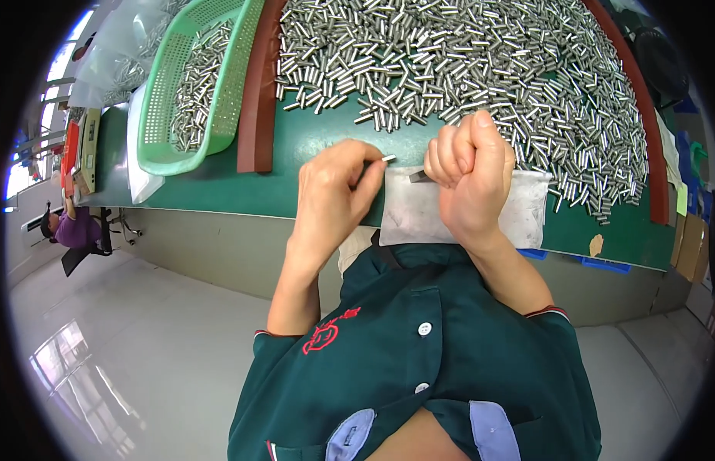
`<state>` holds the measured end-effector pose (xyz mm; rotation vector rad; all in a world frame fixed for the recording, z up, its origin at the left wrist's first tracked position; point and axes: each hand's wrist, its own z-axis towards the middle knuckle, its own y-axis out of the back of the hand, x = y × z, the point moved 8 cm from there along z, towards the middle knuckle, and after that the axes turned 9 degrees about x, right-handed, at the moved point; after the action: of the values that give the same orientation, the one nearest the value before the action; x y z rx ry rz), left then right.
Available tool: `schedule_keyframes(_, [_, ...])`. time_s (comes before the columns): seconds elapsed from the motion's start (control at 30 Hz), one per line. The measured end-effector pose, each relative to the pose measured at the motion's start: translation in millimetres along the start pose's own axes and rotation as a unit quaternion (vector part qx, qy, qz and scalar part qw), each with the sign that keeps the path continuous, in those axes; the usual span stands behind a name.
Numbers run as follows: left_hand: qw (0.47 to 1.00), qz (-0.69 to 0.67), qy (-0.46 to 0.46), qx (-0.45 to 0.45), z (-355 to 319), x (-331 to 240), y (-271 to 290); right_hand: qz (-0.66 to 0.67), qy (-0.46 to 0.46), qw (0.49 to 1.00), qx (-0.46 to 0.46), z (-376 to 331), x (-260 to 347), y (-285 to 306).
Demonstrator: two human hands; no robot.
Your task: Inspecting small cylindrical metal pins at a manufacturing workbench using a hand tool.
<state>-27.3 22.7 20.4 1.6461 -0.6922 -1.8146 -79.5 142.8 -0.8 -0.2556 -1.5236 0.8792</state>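
Observation:
Between the thumb and forefinger of my left hand [330, 184] is a short shiny metal pin [388, 158]. My right hand [477, 165] is closed in a fist, thumb up, around a dark flat-bladed tool [419, 177]; only its end shows, pointing toward the left hand, so its exact kind is hidden. The two hands are apart. Under the right hand lies a whitish, stained cloth [404, 215] at the table's near edge. A broad heap of loose metal pins [450, 61] covers the table beyond both hands.
A green perforated basket [150, 115] of pins stands left. Brown-red rails [257, 115] flank the heap on the green table [211, 192]. Clear plastic bags [119, 58] lie farther left. A person in purple [74, 229] sits far left; a cardboard box [692, 246] is at right.

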Motion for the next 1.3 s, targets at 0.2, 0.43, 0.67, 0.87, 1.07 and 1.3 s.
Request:
schedule_keyframes(0.2, [0.999, -0.005, -0.007, 0.033, -14.6, -7.1, -18.7, 0.040, 0.010, 0.999, -0.010, 3.0, 2.7, 7.6])
schedule_keyframes(0.43, [0.999, -0.023, 0.019, 0.025, -16.1, -1.1, -22.1, 0.072, -0.015, 0.997, -0.030, 2.6, -0.7, 12.2])
schedule_keyframes(0.67, [0.999, -0.024, 0.029, 0.025, -17.4, -0.2, -22.4, 0.100, -0.005, 0.994, -0.032, 1.2, -1.6, 12.2])
schedule_keyframes(0.87, [0.995, -0.073, 0.047, 0.041, -15.7, 6.2, -27.5, 0.053, 0.009, 0.999, -0.002, -1.4, -1.5, 2.7])
schedule_keyframes(1.07, [0.995, -0.069, 0.054, 0.053, -13.3, 2.6, -23.6, -0.178, 0.095, 0.977, 0.070, -7.9, 5.3, -20.0])
schedule_keyframes(1.3, [0.946, -0.300, 0.125, 0.021, -19.9, 24.9, -22.8, -0.030, 0.025, 0.999, 0.000, -0.8, -0.6, -0.9])
